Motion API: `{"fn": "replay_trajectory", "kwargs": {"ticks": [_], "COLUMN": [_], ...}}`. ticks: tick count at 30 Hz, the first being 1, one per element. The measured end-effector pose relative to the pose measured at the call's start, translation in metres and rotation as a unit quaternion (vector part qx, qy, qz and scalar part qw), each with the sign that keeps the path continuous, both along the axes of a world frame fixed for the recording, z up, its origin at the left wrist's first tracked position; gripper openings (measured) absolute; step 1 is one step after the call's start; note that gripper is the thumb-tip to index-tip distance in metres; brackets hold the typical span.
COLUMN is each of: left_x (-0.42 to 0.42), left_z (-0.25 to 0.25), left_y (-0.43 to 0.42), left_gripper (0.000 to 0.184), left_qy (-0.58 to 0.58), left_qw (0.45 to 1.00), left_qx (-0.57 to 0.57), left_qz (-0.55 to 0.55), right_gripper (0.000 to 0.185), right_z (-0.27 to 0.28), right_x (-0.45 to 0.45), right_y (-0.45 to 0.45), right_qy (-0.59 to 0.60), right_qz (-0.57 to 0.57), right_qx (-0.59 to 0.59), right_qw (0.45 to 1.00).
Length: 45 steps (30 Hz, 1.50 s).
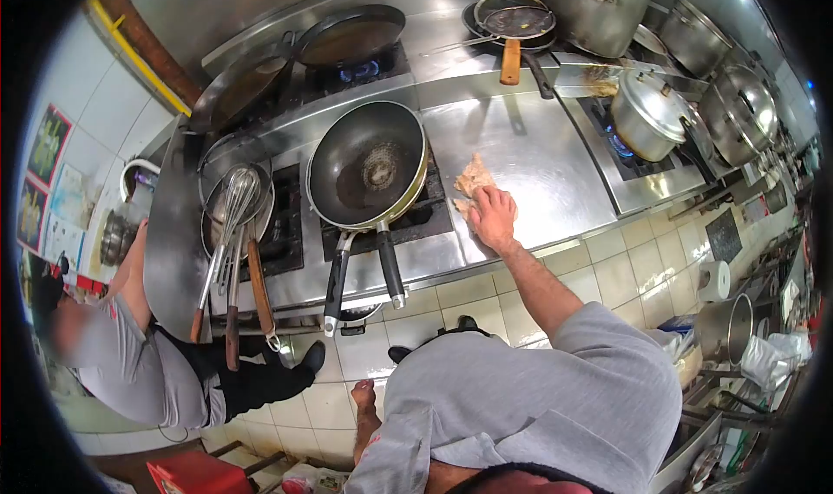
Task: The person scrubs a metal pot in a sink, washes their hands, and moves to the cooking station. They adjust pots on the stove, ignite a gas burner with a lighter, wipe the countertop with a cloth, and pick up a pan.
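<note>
My right hand (493,216) presses a crumpled, stained beige cloth (475,177) onto the flat steel worktop (547,160), its fingers closed over the cloth's near part. Left of it, a black wok-like pan (369,160) sits on a burner, and two black-and-steel handles (389,260) point towards me from there. Low beside my body hangs my left hand (364,395), away from the stove; its fingers look curled and nothing shows in them.
A whisk (239,203) and other long-handled tools lie over a pan at left. Lit burners heat a rear wok (350,36) and a lidded pot (646,115). A wooden-handled strainer (512,60) rests at the back. Another person (147,364) stands at left.
</note>
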<state>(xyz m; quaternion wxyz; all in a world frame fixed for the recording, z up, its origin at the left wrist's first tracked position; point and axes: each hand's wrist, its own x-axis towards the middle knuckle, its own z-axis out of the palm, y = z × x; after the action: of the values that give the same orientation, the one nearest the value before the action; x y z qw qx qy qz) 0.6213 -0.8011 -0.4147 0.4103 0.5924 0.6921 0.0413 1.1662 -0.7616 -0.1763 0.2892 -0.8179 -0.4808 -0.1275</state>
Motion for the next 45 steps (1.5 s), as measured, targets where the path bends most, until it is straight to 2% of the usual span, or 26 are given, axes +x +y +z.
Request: {"fn": "replay_trajectory", "kwargs": {"ticks": [2, 5, 6, 9, 11, 13, 14, 15, 17, 18, 19, 21, 25, 27, 28, 30, 32, 34, 36, 39, 40, 41, 42, 43, 44, 45], "left_x": [-0.001, 0.032, 0.039, 0.036, 0.031, 0.027, 0.03, 0.022, 0.017, 0.025, 0.017, -0.003, 0.026, 0.057, 0.055, 0.053, 0.059, 0.066, 0.078, 0.094, 0.096, 0.094, 0.09, 0.094, 0.101, 0.106], "left_z": [0.004, 0.042, 0.059, 0.048, 0.049, 0.044, 0.04, 0.031, 0.015, 0.028, 0.006, -0.044, -0.036, -0.006, -0.005, -0.046, -0.054, -0.047, -0.035, -0.029, -0.028, -0.036, -0.044, -0.042, -0.041, -0.043], "left_y": [0.006, 0.004, 0.005, -0.002, -0.007, -0.007, -0.011, -0.014, -0.011, -0.011, -0.006, 0.003, 0.012, 0.017, 0.021, 0.045, 0.066, 0.084, 0.1, 0.118, 0.125, 0.136, 0.144, 0.143, 0.141, 0.137], "left_gripper": [0.032, 0.035, 0.036, 0.034, 0.033, 0.033, 0.034, 0.034, 0.033, 0.031, 0.03, 0.03, 0.031, 0.03, 0.029, 0.029, 0.03, 0.023, 0.02, 0.019, 0.019, 0.02, 0.023, 0.023, 0.025, 0.028], "left_qy": [0.012, -0.036, -0.019, -0.049, -0.054, -0.012, -0.018, -0.015, 0.022, 0.053, 0.079, 0.125, 0.215, 0.27, 0.197, 0.198, 0.198, 0.104, 0.03, -0.015, -0.027, -0.048, -0.099, -0.103, -0.08, -0.055], "left_qw": [0.999, 0.996, 0.995, 0.992, 0.99, 0.998, 0.994, 0.994, 0.999, 0.999, 0.992, 0.942, 0.901, 0.907, 0.916, 0.906, 0.895, 0.963, 0.98, 0.971, 0.966, 0.953, 0.919, 0.916, 0.949, 0.974], "left_qx": [0.005, 0.005, -0.032, 0.043, 0.04, 0.015, 0.042, 0.04, 0.048, 0.004, 0.026, 0.105, 0.038, -0.001, 0.076, 0.092, 0.106, 0.076, 0.075, 0.082, 0.092, 0.113, 0.17, 0.164, 0.122, 0.08], "left_qz": [-0.041, 0.08, 0.097, 0.11, 0.126, 0.057, 0.103, 0.1, 0.0, 0.014, -0.094, -0.293, -0.374, -0.322, -0.34, -0.362, -0.386, -0.239, -0.184, -0.222, -0.241, -0.277, -0.343, -0.35, -0.28, -0.206], "right_gripper": [0.042, 0.039, 0.04, 0.042, 0.043, 0.043, 0.043, 0.043, 0.043, 0.043, 0.042, 0.044, 0.054, 0.056, 0.059, 0.06, 0.058, 0.05, 0.047, 0.051, 0.053, 0.052, 0.047, 0.042, 0.039, 0.039], "right_z": [0.003, 0.007, 0.007, 0.001, -0.001, 0.0, 0.003, 0.004, -0.003, 0.001, 0.005, -0.001, 0.005, -0.001, -0.004, -0.009, -0.015, -0.036, -0.059, -0.108, -0.128, -0.145, -0.164, -0.18, -0.134, -0.141], "right_x": [0.0, 0.0, 0.0, 0.001, 0.001, 0.001, 0.001, 0.001, 0.002, 0.004, 0.004, 0.008, 0.013, 0.01, 0.006, -0.004, -0.02, -0.042, -0.065, -0.096, -0.105, -0.115, -0.117, -0.121, -0.13, -0.137], "right_y": [-0.001, -0.006, -0.005, -0.001, -0.001, 0.001, 0.0, -0.003, -0.002, -0.002, -0.004, -0.007, -0.02, -0.031, -0.04, -0.068, -0.106, -0.149, -0.198, -0.287, -0.318, -0.346, -0.375, -0.398, -0.396, -0.41], "right_qy": [0.007, 0.018, 0.014, 0.009, 0.0, 0.007, 0.013, 0.02, 0.018, 0.014, 0.034, 0.037, 0.073, 0.057, 0.044, 0.054, 0.076, 0.082, 0.132, 0.292, 0.369, 0.385, 0.432, 0.465, 0.538, 0.537], "right_qz": [-0.002, 0.007, 0.005, 0.01, 0.008, 0.017, 0.02, 0.019, 0.013, 0.009, 0.012, 0.034, 0.084, 0.06, 0.049, 0.014, -0.025, -0.095, -0.159, -0.235, -0.246, -0.287, -0.282, -0.326, -0.372, -0.38], "right_qx": [-0.001, -0.006, 0.0, 0.009, 0.015, 0.016, 0.009, 0.0, -0.001, 0.0, -0.016, -0.005, -0.001, 0.023, 0.046, 0.053, 0.08, 0.07, 0.027, -0.106, -0.158, -0.242, -0.305, -0.367, -0.373, -0.373], "right_qw": [1.0, 1.0, 1.0, 1.0, 1.0, 1.0, 1.0, 1.0, 1.0, 1.0, 0.999, 0.999, 0.994, 0.996, 0.997, 0.997, 0.994, 0.99, 0.978, 0.921, 0.882, 0.843, 0.801, 0.737, 0.658, 0.654]}}
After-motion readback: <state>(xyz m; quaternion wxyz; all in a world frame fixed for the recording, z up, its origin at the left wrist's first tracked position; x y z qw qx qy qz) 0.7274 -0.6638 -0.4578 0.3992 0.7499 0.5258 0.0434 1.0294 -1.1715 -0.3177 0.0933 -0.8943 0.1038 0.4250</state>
